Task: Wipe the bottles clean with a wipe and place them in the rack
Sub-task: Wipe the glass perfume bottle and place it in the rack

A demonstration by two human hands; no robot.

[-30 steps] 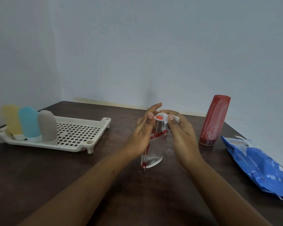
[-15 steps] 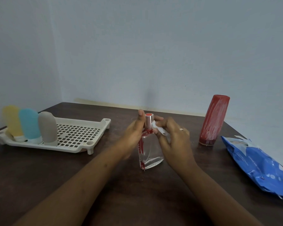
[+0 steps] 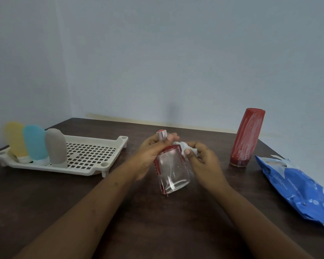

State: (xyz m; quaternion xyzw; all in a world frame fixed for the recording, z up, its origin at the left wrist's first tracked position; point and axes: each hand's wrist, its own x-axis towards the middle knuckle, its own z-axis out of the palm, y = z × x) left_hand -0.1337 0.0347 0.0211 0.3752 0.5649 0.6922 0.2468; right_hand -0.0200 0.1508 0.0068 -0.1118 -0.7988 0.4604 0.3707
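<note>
Looking down at a dark brown bench [image 3: 157, 230] pushed into a pale wall corner. Over on the left of it, a white slotted rack [image 3: 91, 154], with three squeeze bottles standing cap-down in a row at its left end: yellow bottle [image 3: 15, 139], blue bottle [image 3: 35, 143], grey bottle [image 3: 56, 147], packed side by side. Far right, lying flat, a blue pack [image 3: 297, 187] with a white flap at its far end. Just left of that, standing on the bench with a slight lean, a tall red bottle [image 3: 248, 137] smeared with whitish streaks. Dead centre, held tilted between both arms, the clear glass bottle [image 3: 173, 169] with red edges and a silver cap topped in red. Wrapped round its neck and shoulder, the left hand [image 3: 151, 154], fingers curled just under the cap. Right beside the bottle's upper right corner, the right hand [image 3: 202, 159], fingers bunched tight on a small crumpled white wipe [image 3: 185, 147], pressing it against the glass there. No telling about the bottle's bottom corner: touching the bench or just off it, hard to say.
</note>
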